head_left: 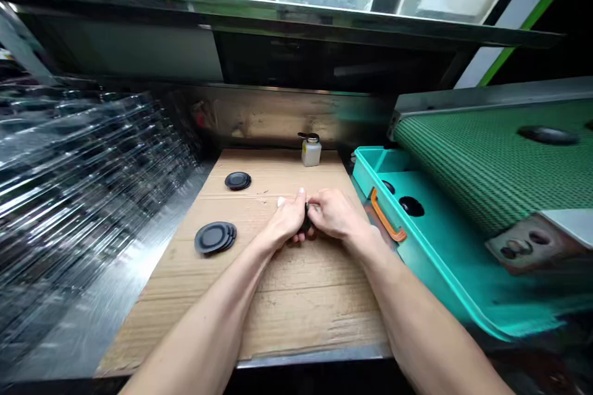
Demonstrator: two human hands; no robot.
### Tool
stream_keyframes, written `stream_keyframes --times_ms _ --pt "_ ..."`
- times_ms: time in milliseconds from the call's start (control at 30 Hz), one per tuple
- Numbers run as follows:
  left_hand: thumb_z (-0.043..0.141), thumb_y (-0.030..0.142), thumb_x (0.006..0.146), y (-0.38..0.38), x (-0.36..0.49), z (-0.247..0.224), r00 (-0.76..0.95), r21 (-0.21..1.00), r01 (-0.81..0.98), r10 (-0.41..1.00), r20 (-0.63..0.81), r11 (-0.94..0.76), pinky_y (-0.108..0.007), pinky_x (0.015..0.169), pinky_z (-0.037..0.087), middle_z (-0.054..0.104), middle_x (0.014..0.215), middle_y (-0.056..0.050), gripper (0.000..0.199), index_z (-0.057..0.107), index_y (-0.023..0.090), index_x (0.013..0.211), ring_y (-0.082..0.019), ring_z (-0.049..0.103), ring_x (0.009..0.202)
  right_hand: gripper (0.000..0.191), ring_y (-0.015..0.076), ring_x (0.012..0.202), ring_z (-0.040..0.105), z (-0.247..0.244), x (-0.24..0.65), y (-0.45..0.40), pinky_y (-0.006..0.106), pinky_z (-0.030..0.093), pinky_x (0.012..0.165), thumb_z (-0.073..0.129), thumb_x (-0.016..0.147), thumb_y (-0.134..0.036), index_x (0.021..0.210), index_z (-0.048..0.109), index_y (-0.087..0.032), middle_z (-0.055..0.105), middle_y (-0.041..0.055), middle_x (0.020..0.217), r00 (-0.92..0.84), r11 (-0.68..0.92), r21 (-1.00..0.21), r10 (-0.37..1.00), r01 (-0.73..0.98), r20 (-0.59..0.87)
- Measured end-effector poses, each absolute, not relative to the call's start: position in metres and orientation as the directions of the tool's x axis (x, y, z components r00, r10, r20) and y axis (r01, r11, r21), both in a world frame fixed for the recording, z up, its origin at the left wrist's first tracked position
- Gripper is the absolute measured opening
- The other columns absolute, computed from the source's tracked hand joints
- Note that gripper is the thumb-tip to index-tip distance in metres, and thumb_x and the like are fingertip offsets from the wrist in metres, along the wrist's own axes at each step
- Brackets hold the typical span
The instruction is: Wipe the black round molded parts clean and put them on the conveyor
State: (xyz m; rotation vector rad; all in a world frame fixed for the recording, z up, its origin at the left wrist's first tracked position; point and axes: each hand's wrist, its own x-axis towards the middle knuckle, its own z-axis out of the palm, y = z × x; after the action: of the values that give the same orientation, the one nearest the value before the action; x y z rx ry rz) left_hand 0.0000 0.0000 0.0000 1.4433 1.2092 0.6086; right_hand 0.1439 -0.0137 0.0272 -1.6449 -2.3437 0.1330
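Both my hands meet over the cardboard (pixel 296 302), and between them sits a small black piece (pixel 306 220), mostly covered! My left hand (pixel 290 217) has it pinched, thumb stretched away from me, fingers curled in underneath. My right hand (pixel 336 213) is tucked against its other side, fingers bent; whether they pinch it or merely press, I can't tell. Markings, then: the squat white bottle (pixel 311 153) beyond my hands wears a yellow patch, too small to read. Back to the piece: I see a narrow dark sliver, its visible long axis running away from me, from my curled fingertips towards my thumb tip; which end is its front, my fingers hide. Over on the left, two flat piles of black discs, a far pile (pixel 238 181) and a near pile (pixel 212 237). On the right, the turquoise crate (pixel 445 253) with its orange handle (pixel 387 217), and just beyond, the green belt (pixel 482 142) carrying a dark disc (pixel 546 134)!
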Motion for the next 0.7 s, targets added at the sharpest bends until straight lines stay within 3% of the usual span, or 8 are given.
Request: stream_keyframes --times_ms 200,400,567,700 --pt "0.009 0.074 0.083 -0.0056 0.0018 0.0071 0.342 0.923 0.362 0.903 -0.26 0.129 -0.022 0.03 0.033 0.063 0.053 -0.009 0.083 0.062 0.012 0.066 -0.012 0.049 0.033 0.029 0.0156 0.075 0.06 0.0316 0.1438 -0.0162 0.024 0.036 0.069 0.042 0.085 -0.026 0.083 0.07 -0.02 0.069 0.0057 0.081 -0.362 0.423 -0.257 0.897 0.869 0.254" --pt "0.018 0.075 0.082 -0.0063 0.0005 0.0054 0.336 0.933 0.339 0.912 -0.236 0.116 -0.022 0.032 0.036 0.064 0.054 -0.01 0.079 0.063 0.012 0.069 -0.013 0.051 0.034 0.027 0.0151 0.071 0.059 0.0325 0.1452 -0.0159 0.023 0.036 0.067 0.045 0.083 -0.025 0.077 0.07 -0.019 0.07 0.0066 0.077 -0.349 0.396 -0.287 0.915 0.873 0.201" --pt "0.017 0.074 0.082 -0.007 0.0017 0.0058 0.337 0.938 0.337 0.919 -0.206 0.086 -0.022 0.031 0.034 0.064 0.054 -0.01 0.079 0.063 0.012 0.066 -0.013 0.051 0.033 0.029 0.0133 0.068 0.057 0.031 0.1471 -0.0144 0.022 0.036 0.067 0.042 0.084 -0.025 0.077 0.07 -0.019 0.07 0.0057 0.078 -0.364 0.454 -0.319 0.881 0.832 0.301" --pt "0.018 0.072 0.084 -0.0084 0.002 0.0088 0.34 0.929 0.354 0.911 -0.232 0.105 -0.022 0.031 0.033 0.063 0.052 -0.01 0.076 0.062 0.013 0.065 -0.012 0.048 0.031 0.025 0.013 0.062 0.056 0.0291 0.1497 -0.0127 0.022 0.035 0.063 0.046 0.079 -0.023 0.074 0.071 -0.018 0.07 0.006 0.072 -0.356 0.419 -0.35 0.906 0.838 0.231"
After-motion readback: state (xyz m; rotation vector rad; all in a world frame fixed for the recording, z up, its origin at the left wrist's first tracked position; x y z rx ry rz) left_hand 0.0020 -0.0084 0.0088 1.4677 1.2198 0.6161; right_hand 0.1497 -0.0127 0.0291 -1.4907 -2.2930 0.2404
